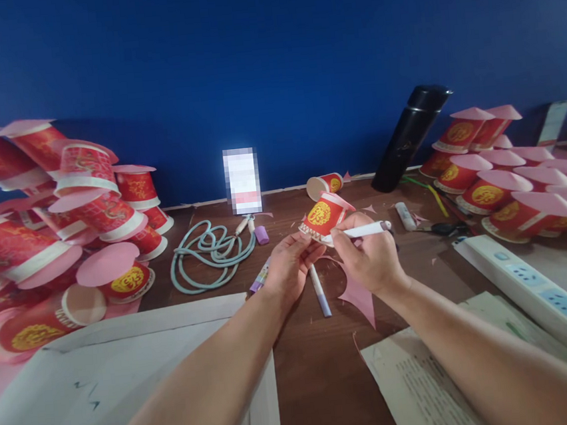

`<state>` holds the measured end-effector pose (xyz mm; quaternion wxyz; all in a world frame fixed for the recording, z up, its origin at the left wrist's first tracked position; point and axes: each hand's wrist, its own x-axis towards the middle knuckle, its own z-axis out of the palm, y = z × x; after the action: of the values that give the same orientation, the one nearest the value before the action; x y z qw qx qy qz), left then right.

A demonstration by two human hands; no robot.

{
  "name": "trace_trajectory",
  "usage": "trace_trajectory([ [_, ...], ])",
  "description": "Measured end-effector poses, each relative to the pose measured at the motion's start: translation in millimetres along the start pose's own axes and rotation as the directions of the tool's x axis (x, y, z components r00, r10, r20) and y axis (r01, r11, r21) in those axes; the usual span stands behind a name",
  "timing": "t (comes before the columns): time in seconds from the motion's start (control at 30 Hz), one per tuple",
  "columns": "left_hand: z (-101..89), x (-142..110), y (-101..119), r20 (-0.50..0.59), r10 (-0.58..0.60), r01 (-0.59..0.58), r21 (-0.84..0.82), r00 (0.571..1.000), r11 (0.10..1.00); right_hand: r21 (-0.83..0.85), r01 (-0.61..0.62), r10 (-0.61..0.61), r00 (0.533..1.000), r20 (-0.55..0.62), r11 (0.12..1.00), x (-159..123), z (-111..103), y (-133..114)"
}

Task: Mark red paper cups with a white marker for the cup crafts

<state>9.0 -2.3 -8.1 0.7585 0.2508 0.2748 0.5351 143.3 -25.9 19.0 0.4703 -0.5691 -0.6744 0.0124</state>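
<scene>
Paper cups (88,221) stacked at left, a looped cable (184,285) laid on the surface (320,383), the left hand (288,265) closed on the rim of a red cup (331,212) held tilted above the surface, a white pen (365,230) gripped by the right hand (368,258), tip at that rim.

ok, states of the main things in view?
left grip: closed on held cup
right grip: closed on white pen
held cup: tilted
white pen: tip by held cup's edge
rear cup: on its side
loose pen: lying down
cable: loosely coiled
screen: lit
thermos: capped, standing
power strip: visible outlets unused
left cups: piled
right cups: stacked
</scene>
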Motion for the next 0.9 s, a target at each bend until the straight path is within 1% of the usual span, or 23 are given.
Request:
trace_trajectory([
  [0.23, -0.8, 0.9, -0.5, -0.007, 0.003, -0.002, 0.013, 1.0, 1.0, 0.013, 0.007, -0.008, 1.0, 0.011, 1.0, 1.2, -1.1, -1.4],
  [0.37, -0.8, 0.9, -0.6, 0.01, 0.01, -0.01, 0.005, 1.0, 1.0, -0.008, 0.02, -0.02, 1.0, 0.006, 1.0, 0.0, -0.8, -2.0],
  [0.63, -0.8, 2.4, -2.0, 0.048, 0.049, -0.047, -0.024, 0.998, 0.999, -0.045, 0.128, -0.13, 0.991, -0.035, 0.991, -3.1, 2.6, -1.7],
  [0.9, 0.9, 3.9, -2.8, -0.021, 0.054, -0.055, -0.031, 0.998, 0.998, -0.065, 0.162, -0.165, 0.985, -0.045, 0.985, -3.8, 3.6, -1.2],
])
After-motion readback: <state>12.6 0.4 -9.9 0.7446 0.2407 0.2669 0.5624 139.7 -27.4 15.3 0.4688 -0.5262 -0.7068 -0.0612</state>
